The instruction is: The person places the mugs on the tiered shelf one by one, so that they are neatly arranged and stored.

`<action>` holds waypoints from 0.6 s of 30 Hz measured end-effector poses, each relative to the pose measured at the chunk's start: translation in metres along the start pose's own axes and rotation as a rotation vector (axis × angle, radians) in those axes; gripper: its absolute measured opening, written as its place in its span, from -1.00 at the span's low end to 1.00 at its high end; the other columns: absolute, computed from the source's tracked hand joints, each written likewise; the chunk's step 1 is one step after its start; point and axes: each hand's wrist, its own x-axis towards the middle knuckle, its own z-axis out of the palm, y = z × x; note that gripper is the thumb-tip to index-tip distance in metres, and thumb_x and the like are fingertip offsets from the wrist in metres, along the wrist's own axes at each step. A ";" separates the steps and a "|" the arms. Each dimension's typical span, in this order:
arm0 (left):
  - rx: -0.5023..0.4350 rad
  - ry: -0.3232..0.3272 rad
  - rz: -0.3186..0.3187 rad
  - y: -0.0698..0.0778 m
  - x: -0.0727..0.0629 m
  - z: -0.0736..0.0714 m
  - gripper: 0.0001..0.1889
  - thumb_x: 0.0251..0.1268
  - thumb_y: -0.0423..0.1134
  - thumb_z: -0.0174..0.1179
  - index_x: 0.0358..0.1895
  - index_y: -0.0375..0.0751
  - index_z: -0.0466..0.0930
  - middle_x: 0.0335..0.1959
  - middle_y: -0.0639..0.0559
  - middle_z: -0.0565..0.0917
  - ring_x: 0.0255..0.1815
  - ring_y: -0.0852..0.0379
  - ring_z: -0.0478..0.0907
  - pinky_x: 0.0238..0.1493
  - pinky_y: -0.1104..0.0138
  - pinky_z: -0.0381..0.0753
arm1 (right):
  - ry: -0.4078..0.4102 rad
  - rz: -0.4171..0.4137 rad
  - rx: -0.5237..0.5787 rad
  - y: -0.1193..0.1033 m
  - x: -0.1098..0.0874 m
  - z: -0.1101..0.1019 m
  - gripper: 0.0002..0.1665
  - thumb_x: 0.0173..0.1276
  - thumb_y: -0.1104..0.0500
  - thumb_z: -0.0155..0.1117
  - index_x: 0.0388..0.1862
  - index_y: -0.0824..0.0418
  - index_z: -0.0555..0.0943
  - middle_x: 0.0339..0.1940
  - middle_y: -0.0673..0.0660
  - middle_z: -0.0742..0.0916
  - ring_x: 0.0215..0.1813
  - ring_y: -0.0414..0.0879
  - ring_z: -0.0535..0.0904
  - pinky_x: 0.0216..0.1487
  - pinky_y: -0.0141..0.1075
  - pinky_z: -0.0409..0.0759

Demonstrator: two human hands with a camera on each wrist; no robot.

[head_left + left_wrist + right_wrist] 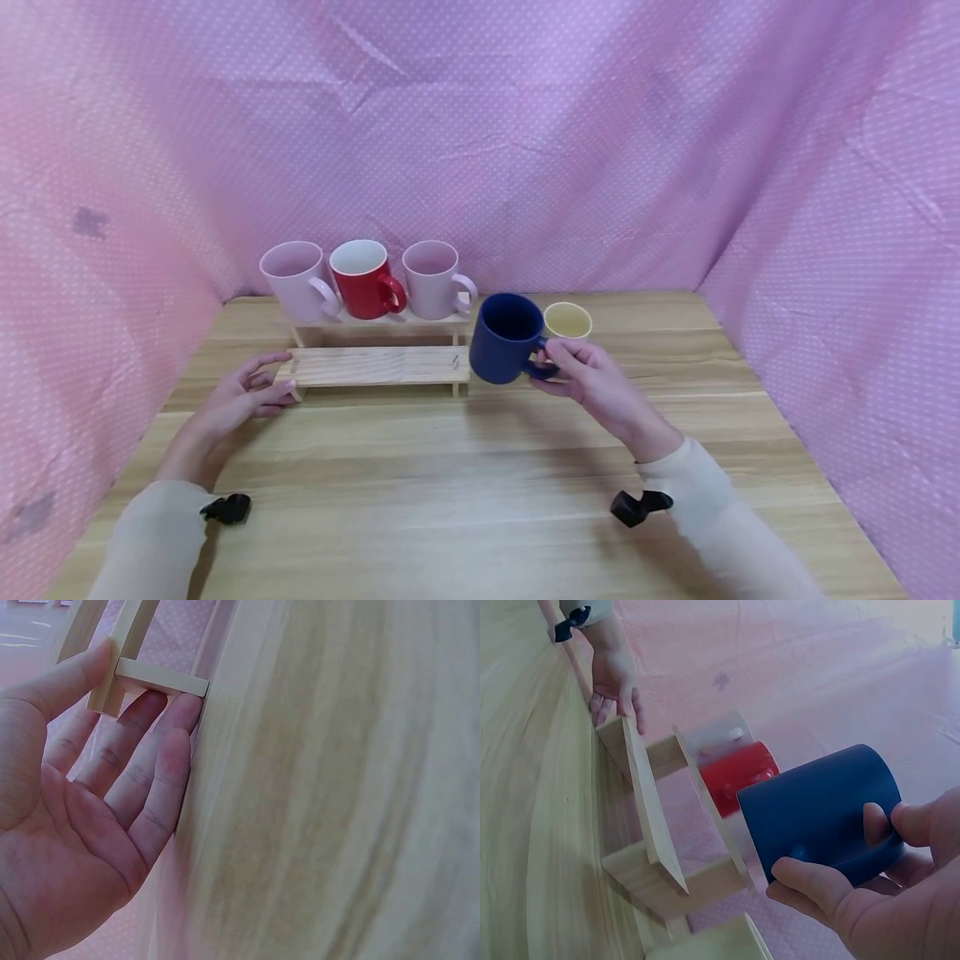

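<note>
A dark blue mug (504,346) is in my right hand (592,387), which grips it by the handle. It is held up just beyond the right end of a two-step wooden rack (378,367), its mouth upward and slightly tilted. My left hand (240,398) holds the left end of the rack's lower step, thumb at the near corner and fingers at the far side. On the upper step stand a pale pink mug (300,287), a red mug (363,287) with a white inside, and another pale pink mug (432,287). Their handles point right.
Behind my right hand a pale yellow cup (567,320) stands on the wood-grain table (420,500), partly hidden. Pink dotted cloth (480,150) hangs at the back and both sides. Each sleeve carries a small black device (640,507) at the wrist.
</note>
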 end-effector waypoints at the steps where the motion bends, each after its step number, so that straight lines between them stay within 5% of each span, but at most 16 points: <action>1: 0.001 0.001 0.002 0.000 0.000 0.000 -0.39 0.49 -0.25 0.23 0.50 -0.15 0.22 -0.07 -0.15 0.64 -0.12 0.08 0.73 -0.11 0.21 0.76 | 0.001 0.002 0.005 0.001 0.002 0.004 -0.71 0.65 0.11 0.07 -0.11 0.35 0.55 -0.08 0.17 0.57 0.13 -0.01 0.58 0.32 0.11 0.49; 9: 0.001 -0.003 0.012 -0.002 -0.003 0.000 -0.41 0.50 -0.24 0.23 0.49 -0.13 0.25 -0.11 -0.11 0.66 -0.11 0.08 0.74 -0.11 0.19 0.76 | -0.011 0.009 0.029 0.013 0.018 0.029 -0.76 0.65 0.17 0.06 -0.12 0.30 0.59 -0.09 0.18 0.60 0.10 0.00 0.61 0.29 0.14 0.50; 18: 0.016 0.002 -0.011 0.000 -0.001 -0.001 -0.36 0.50 -0.24 0.23 0.52 -0.16 0.19 -0.08 -0.13 0.64 -0.11 0.10 0.73 -0.11 0.21 0.76 | -0.045 0.040 0.020 0.021 0.038 0.058 -0.67 0.64 0.20 0.04 0.01 0.52 0.50 -0.10 0.16 0.61 0.10 -0.01 0.58 0.31 0.16 0.48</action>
